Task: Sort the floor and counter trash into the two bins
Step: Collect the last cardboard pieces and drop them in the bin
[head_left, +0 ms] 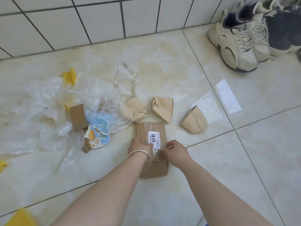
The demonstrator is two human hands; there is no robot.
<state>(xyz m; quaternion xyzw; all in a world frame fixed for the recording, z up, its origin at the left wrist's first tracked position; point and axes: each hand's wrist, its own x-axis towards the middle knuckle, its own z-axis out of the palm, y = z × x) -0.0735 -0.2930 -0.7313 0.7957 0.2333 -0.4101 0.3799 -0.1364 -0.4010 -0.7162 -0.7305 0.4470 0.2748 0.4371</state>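
A flat brown cardboard piece (151, 131) with a white "4010" label (154, 137) and clear tape lies on the tiled floor in front of me. My left hand (140, 146), with a bangle at the wrist, presses down on the cardboard beside the label. My right hand (176, 151) pinches the clear tape strip (156, 151) at the label's near edge. Three crumpled tan paper cups (162, 109) lie just beyond the cardboard. Clear plastic wrap (53, 101), a small cardboard piece (78, 115) and a torn blue printed wrapper (97, 131) are spread to the left.
Yellow foam netting (69, 76) lies at the far left, with more yellow scraps (19, 217) at the bottom left. Two white paper slips (228, 95) lie to the right. Sneakers (236, 39) stand by the tiled wall (97, 18) at the top right. No bins are in view.
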